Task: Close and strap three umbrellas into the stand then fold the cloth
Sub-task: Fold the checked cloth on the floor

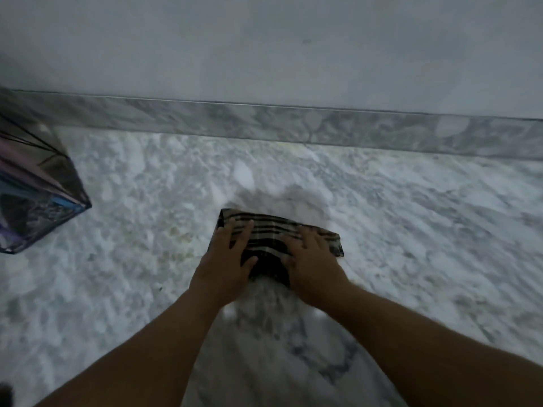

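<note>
A dark cloth with pale stripes lies folded into a small rectangle on the marble floor, at the centre of the view. My left hand rests flat on its left part, fingers spread. My right hand lies flat on its right part, fingers also apart. Both palms press down on the cloth, and neither hand pinches it. At the left edge stands a shiny dark faceted object, perhaps the umbrella stand or an umbrella; only part of it shows. No other umbrella is in view.
The marble floor spreads out on all sides of the cloth. A marble skirting and a pale wall run across the back. A small dark thing sits in the bottom left corner.
</note>
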